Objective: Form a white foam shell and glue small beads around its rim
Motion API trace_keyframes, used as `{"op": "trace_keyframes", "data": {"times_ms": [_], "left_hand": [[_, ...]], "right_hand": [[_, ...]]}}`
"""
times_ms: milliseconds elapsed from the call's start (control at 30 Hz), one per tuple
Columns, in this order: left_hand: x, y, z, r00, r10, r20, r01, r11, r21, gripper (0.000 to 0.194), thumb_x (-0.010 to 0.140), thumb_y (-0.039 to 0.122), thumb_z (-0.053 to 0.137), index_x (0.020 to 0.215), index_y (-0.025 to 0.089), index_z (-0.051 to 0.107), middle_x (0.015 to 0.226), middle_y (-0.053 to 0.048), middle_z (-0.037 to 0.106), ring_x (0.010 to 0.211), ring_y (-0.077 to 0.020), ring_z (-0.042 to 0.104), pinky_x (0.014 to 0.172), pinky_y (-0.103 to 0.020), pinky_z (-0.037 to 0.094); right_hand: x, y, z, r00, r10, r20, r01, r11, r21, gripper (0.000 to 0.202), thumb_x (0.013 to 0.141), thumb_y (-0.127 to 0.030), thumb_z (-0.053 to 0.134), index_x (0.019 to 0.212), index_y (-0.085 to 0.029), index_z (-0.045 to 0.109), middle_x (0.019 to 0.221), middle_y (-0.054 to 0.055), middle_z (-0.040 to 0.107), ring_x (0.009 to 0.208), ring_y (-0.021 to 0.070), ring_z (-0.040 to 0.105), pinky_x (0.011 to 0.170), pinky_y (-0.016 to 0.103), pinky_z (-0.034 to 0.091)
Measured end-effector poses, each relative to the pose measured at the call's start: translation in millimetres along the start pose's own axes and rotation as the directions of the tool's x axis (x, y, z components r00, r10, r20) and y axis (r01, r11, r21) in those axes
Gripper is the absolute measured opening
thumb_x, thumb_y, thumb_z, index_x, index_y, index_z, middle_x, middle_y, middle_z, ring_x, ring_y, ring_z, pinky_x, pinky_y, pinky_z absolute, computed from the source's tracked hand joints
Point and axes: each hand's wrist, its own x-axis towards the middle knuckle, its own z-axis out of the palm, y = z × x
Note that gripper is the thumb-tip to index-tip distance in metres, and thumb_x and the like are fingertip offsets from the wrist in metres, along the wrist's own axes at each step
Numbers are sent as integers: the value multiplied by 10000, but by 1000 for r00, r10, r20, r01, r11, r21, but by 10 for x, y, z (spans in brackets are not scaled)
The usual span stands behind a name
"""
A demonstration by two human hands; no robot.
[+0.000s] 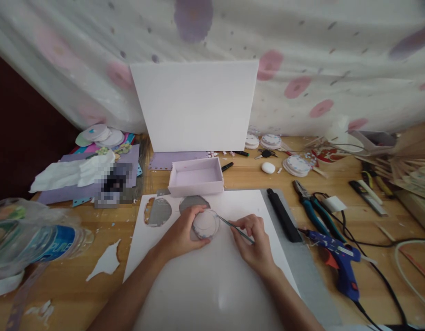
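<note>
My left hand (183,234) curves its thumb and fingers around the edge of a clear round disc (207,224), which looks like a lid or shallow cup. It rests on a white sheet of board (248,207). In my right hand (254,243) is a thin dark pencil-like stick (240,230), its tip at the disc's upper right edge. Two roundish cut-outs open the sheet's far left part, with grey showing through. Beneath the sheet lies a grey mat (310,271). Just beyond stands an open pale pink box (195,186).
A black bar-shaped case (283,216), pliers (312,207) and a blue glue gun (339,257) with its cord lie at right. A plastic bottle (57,241) lies at left near a white scrap (106,263). A white panel (196,105) leans at the back.
</note>
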Motion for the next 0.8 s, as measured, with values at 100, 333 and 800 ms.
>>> {"op": "trace_keyframes", "data": {"times_ms": [100,333,800], "left_hand": [[0,-2,-1,1000,-1,2,1,1000,-8,664,685,256,740,1244,239,382,1350,-123,460,1247,-282,445,1027,-443,397],[-3,-4,-23,999,25,23,-25,1000,-4,794,666,325,763,1330,232,338,1391,-144,408,1280,-308,402,1053,-459,360],[14,699,-142,950,117,-291,-119,993,10,146,838,218,577,982,223,603,970,-46,605,995,-207,522,912,-383,406]], "right_hand": [[-20,6,-18,998,48,-48,-43,995,87,340,835,-122,568,734,-249,270,778,23,609,764,208,576,657,377,413],[-3,-38,-52,989,76,-129,-49,978,200,347,834,-151,589,734,-253,273,756,22,621,748,208,583,643,370,431],[-15,-533,-273,982,73,-176,-6,935,356,359,819,-127,604,730,-251,279,744,21,632,707,209,556,649,388,401]]}}
